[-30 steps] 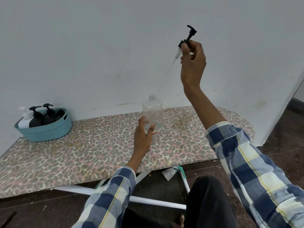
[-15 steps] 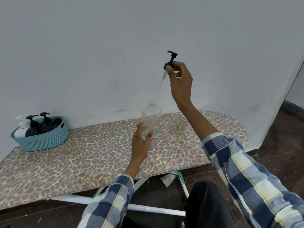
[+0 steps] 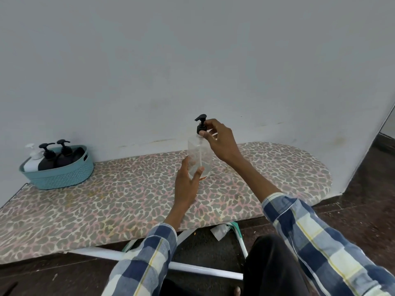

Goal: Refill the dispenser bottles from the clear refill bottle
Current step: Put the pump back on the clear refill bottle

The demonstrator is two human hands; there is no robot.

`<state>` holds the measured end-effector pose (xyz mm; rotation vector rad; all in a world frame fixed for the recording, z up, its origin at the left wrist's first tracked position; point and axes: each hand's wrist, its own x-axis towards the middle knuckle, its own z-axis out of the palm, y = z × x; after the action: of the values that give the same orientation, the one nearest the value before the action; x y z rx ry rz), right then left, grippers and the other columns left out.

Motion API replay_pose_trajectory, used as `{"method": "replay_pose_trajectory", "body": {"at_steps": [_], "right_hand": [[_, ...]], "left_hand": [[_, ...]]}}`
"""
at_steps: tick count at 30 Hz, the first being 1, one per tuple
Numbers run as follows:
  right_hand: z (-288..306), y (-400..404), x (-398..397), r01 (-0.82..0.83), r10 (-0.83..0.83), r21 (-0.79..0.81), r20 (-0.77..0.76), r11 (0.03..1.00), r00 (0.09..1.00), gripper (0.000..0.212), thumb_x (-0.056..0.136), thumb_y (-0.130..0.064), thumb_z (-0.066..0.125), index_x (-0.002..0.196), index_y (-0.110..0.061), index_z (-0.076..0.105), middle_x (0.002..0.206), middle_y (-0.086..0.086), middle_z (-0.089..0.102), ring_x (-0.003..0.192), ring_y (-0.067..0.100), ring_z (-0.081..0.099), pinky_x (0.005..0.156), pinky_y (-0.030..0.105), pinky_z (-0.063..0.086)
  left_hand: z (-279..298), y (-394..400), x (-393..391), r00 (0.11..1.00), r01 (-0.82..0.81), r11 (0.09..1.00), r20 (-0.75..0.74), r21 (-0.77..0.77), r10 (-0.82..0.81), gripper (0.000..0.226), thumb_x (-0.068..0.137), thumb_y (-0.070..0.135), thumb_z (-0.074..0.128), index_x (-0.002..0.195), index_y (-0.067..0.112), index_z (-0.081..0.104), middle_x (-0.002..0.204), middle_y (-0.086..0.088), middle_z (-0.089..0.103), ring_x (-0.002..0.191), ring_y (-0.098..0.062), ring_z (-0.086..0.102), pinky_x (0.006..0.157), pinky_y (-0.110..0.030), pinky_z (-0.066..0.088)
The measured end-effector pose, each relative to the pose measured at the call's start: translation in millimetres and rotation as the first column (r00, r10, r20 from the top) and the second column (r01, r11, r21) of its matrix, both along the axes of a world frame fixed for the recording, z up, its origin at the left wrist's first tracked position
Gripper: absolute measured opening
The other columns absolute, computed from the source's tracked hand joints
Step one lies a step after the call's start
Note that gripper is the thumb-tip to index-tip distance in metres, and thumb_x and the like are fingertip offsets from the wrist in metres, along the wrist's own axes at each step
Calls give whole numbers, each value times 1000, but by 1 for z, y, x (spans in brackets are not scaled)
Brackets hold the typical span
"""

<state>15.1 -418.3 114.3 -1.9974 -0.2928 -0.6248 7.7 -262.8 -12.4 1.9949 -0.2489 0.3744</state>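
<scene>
I was at the step of seating the black pump head (image 3: 201,124) on the clear bottle (image 3: 199,159), which stood just right of the middle of the frame on the leopard-print board (image 3: 106,201). My right hand (image 3: 220,142) pinched the pump's collar between thumb and curled fingertips, and the collar sat at the bottle's neck; whether its thread had caught I could not tell. My left hand (image 3: 187,184) wrapped the lower part of the bottle from the near side, thumb on one wall and fingers curled round the other, holding it down on the board.

The bottle stood upright, its long axis running straight up the frame, neck toward the top. The thin dip tube showed through the clear wall, running down the same axis toward the base. The pump's nozzle pointed to the left of the frame, toward the teal basket (image 3: 57,174) at the left edge, where two black dispenser bottles (image 3: 56,157) and a white one (image 3: 33,159) stood close together with their nozzles turned various ways.

The bottle looked nearly empty, though I could not be sure of the level. As I judged it, the next move called for turning the collar with the right hand while the left kept the bottle from spinning or tipping, with the pump held square to the neck so the thread would not cross.
</scene>
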Motion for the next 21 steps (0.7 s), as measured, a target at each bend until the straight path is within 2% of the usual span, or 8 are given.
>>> {"method": "replay_pose_trajectory", "body": {"at_steps": [2, 7, 12, 15, 18, 21], "right_hand": [[2, 3, 1, -3, 3, -1, -22, 1000, 1000, 22, 102, -25, 67, 123, -18, 67, 111, -6, 73, 100, 15, 68, 87, 27, 53], [6, 7, 2, 10, -12, -26, -52, 1000, 999, 24, 100, -24, 71, 122, -18, 65, 106, -7, 73, 91, 14, 70, 88, 37, 57], [9, 6, 2, 37, -36, 21, -76, 999, 996, 37, 89, -35, 84, 110, -17, 60, 97, -12, 70, 80, 9, 67, 78, 32, 56], [5, 6, 1, 65, -60, 64, -71, 996, 996, 46, 83, -39, 89, 107, -15, 58, 94, -7, 68, 77, 9, 63, 76, 32, 55], [2, 6, -1, -3, 10, 94, -76, 996, 997, 46, 86, -31, 87, 120, -16, 60, 101, 2, 70, 89, 18, 65, 85, 32, 54], [2, 5, -1, -46, 48, 34, -71, 998, 996, 45, 92, -24, 82, 132, -15, 64, 110, 6, 71, 101, 22, 65, 91, 29, 50]], "left_hand": [[0, 0, 1, 1000, 0, 1000, 8, -2, 0, 57, 105, 44, 63, 155, 28, 41, 143, 3, 62, 127, -20, 61, 104, -42, 52], [-1, 1, 2, 1000, -6, 1000, -8, -19, 6, 56, 105, 43, 62, 154, 29, 40, 141, 4, 63, 124, -20, 62, 100, -39, 52], [-3, 2, 1, 1000, 6, 1000, 13, -22, -5, 55, 105, 43, 63, 154, 32, 40, 141, 5, 64, 124, -18, 62, 98, -36, 50], [-3, 2, 2, 1000, 9, 1000, 19, -23, -8, 55, 104, 43, 64, 153, 32, 41, 141, 6, 64, 124, -17, 62, 99, -35, 50], [-3, 2, 3, 1000, 9, 999, 9, -33, -8, 57, 104, 42, 64, 154, 30, 41, 142, 5, 64, 125, -18, 63, 101, -38, 51], [-4, 2, 3, 1000, 8, 999, 10, -36, -8, 55, 104, 41, 64, 153, 28, 42, 142, 4, 64, 126, -19, 62, 104, -40, 52]]}}
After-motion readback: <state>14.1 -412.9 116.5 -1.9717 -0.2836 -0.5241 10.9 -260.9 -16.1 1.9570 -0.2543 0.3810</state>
